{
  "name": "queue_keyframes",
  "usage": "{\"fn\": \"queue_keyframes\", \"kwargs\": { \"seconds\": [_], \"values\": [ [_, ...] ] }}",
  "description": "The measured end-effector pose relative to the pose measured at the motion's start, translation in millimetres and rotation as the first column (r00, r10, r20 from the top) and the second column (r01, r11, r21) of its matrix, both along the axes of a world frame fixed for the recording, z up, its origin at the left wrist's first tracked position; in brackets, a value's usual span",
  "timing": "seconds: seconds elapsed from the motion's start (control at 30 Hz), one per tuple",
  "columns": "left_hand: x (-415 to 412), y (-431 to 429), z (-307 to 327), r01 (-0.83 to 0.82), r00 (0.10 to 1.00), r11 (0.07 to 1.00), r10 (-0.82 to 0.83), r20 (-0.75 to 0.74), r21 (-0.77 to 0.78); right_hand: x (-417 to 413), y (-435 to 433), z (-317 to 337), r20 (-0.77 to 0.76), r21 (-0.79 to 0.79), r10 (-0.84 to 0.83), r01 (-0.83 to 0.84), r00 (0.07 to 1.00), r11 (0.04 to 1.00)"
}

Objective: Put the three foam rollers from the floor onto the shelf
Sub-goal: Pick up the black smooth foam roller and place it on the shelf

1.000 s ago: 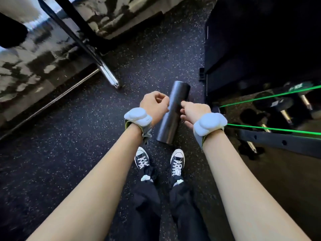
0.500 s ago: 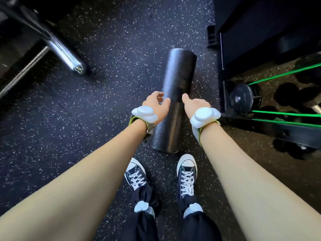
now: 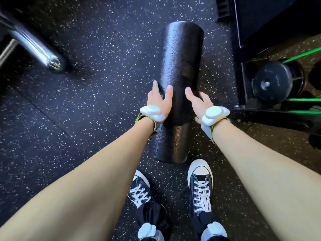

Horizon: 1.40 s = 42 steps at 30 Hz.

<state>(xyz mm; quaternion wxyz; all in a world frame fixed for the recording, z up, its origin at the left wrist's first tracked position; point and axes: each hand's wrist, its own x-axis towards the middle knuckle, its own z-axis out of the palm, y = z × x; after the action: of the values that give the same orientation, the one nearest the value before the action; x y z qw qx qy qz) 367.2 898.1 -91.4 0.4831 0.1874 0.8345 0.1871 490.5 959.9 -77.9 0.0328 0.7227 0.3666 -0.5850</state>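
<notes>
Closest in, at six o'clock, two dark sneakers [image 3: 199,181] with white laces stand on the speckled black floor [image 3: 69,119], toes pointing toward twelve, dark trouser legs above them. Both bare forearms stretch out from the lower corners toward the middle, each wrist wrapped in a band carrying a white puck-like device.

Just beyond the toes lies the black foam roller [image 3: 180,66], flat on the floor, running lengthwise from six toward twelve and tilted slightly to one o'clock. The left hand [image 3: 159,101] sits against the roller's nine o'clock side, fingers spread and thumb lying over the top of the curve. The right hand [image 3: 198,103] mirrors it on the three o'clock side, palm turned inward, fingers reaching down the flank. Both hands are spread wide and pressed to the foam rather than curled closed around it.

Farther off, at ten o'clock, a chrome bar end [image 3: 43,53] slants above the floor. At two to three o'clock stands a dark rack [image 3: 243,75] with a round black weight [image 3: 274,82] and bright green bands [image 3: 302,54].
</notes>
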Motion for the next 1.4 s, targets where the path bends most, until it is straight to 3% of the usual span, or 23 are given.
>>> {"fn": "queue_keyframes", "kwargs": {
  "seconds": [0.4, 0.7, 1.07, 1.3, 1.4],
  "values": [
    [-6, -8, 4, -0.065, 0.998, 0.998, 0.064, 0.004, 0.021, -3, -5, 1, -0.061, 0.000, 0.024, -0.024, 0.998, 1.000],
    [-12, -30, 99, -0.192, 0.981, 0.981, 0.192, 0.040, 0.002, -16, -12, 79, -0.061, -0.014, 0.053, -0.054, 0.997, 0.998],
    [-28, -69, 329, -0.345, 0.938, 0.938, 0.343, 0.057, 0.031, -44, -32, 308, -0.080, 0.022, 0.120, -0.119, 0.990, 0.993],
    [-53, -119, 524, -0.431, 0.902, 0.896, 0.431, 0.027, 0.105, -77, -75, 514, -0.139, 0.039, 0.161, -0.157, 0.977, 0.987],
    [-56, -138, 574, -0.448, 0.893, 0.884, 0.450, 0.012, 0.138, -85, -90, 565, -0.174, 0.028, 0.179, -0.177, 0.968, 0.984]
  ]
}}
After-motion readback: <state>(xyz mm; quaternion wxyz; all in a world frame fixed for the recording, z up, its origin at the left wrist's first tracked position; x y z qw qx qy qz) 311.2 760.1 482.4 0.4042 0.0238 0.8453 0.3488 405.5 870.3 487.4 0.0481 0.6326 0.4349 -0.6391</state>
